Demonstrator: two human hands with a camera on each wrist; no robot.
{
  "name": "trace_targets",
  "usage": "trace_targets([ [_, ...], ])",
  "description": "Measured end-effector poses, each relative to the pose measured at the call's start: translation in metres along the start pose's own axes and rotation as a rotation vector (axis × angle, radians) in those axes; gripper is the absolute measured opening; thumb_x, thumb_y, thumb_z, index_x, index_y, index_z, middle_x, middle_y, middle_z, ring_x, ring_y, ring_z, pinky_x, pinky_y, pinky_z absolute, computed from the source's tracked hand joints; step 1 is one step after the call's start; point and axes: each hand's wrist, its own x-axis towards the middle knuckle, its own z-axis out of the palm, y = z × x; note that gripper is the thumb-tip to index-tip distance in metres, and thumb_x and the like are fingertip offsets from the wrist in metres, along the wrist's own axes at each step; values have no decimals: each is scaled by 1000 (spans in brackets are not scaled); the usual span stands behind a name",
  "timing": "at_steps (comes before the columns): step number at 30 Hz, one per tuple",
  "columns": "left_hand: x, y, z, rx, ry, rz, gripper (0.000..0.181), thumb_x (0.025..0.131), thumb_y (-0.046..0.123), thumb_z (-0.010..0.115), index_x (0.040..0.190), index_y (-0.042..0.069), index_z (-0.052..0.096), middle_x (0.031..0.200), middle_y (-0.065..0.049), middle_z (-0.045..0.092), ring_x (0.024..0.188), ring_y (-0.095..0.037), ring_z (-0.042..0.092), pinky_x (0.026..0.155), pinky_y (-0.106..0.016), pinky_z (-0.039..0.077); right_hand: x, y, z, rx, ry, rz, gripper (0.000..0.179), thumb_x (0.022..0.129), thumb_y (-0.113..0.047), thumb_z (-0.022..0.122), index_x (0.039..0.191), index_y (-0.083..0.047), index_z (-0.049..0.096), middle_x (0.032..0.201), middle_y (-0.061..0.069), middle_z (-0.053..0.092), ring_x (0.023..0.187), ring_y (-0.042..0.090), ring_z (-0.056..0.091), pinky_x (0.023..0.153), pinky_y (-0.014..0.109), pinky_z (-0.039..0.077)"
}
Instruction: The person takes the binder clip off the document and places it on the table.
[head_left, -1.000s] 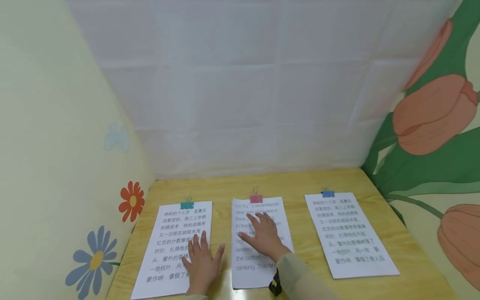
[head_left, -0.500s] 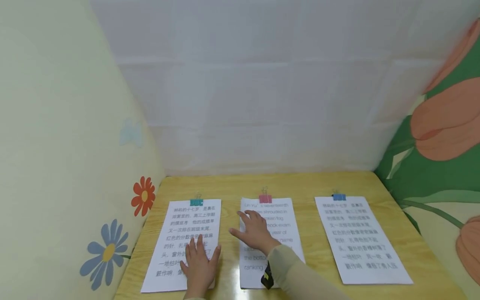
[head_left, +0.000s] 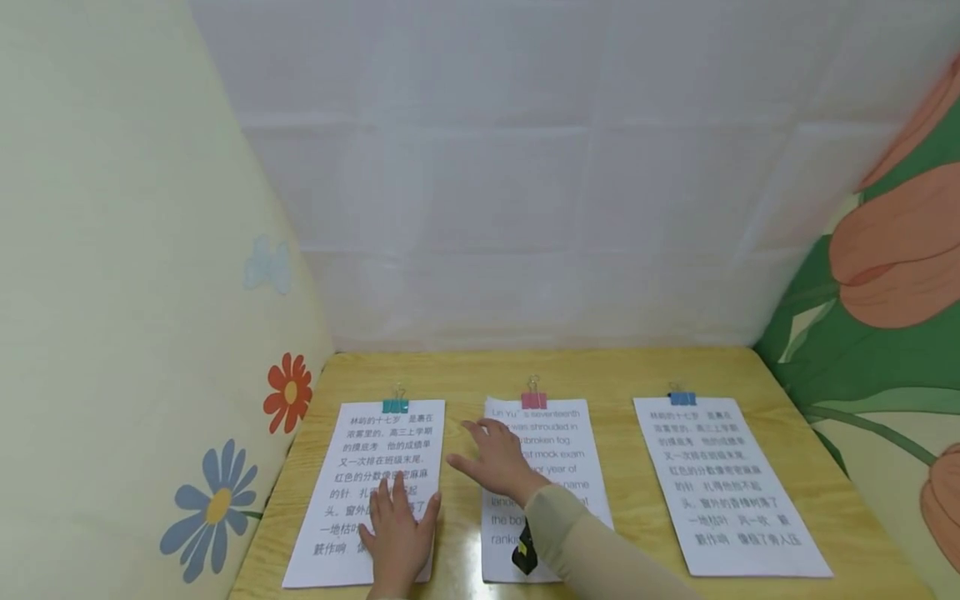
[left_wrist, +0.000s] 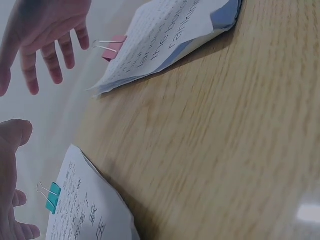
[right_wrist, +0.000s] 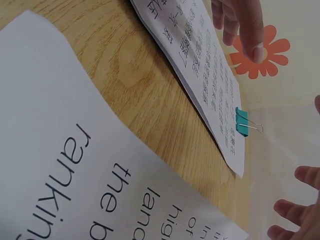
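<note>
My left hand is over the lower right part of the left paper stack, fingers spread. A teal binder clip sits on that stack's top edge. Over the left edge of the middle stack, which bears English print, hovers my right hand, its thumb and fingers pointing left, apart from each other. A pink binder clip grips the middle stack at the top. In the left wrist view, the right hand shows above the tabletop, holding nothing. Parts of the printed lines are hidden behind both hands.
A third stack with a blue binder clip lies at the right of the wooden table. A white sheet hangs behind. Flower-painted walls stand at both sides. A dark device hangs at the right wrist.
My right hand has moved left from the middle of the English page to its left edge. The left hand has stayed over the left stack. The head view has shifted slightly.
</note>
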Motion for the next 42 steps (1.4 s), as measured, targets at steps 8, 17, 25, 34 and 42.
trace_targets([
  [8,2,-6,-1,9,5,-31,84,99,48,62,154,-8,31,157,-41,20,146,-60,12,107,-83,2,14,-9,4,31,-23,16,71,99,-54,59,154,-10,47,153,23,45,142,43,39,114,64,30],
  [17,6,-17,-4,-3,23,-44,84,99,43,64,154,-9,29,156,-42,20,145,-61,12,108,-82,3,23,-13,8,62,-60,57,75,98,-58,59,155,-10,46,155,21,42,143,42,38,113,63,33],
  [25,13,-23,-9,8,-9,-115,88,98,43,63,155,-12,25,157,-42,15,146,-60,7,109,-81,-1,24,-15,20,82,-89,50,76,97,-54,63,154,-5,47,153,25,43,141,44,40,113,60,36],
  [34,18,-28,-15,34,10,-124,88,98,44,63,154,-13,26,156,-43,17,146,-61,9,108,-82,2,35,-11,31,38,-100,22,71,99,-52,62,151,-5,50,152,24,45,140,42,43,113,57,38],
  [42,29,-29,-24,42,33,-167,88,98,40,64,154,-14,23,155,-43,16,146,-61,8,109,-81,2,52,-10,33,25,-99,2,71,99,-52,62,149,-4,52,152,27,44,140,44,42,114,57,35],
])
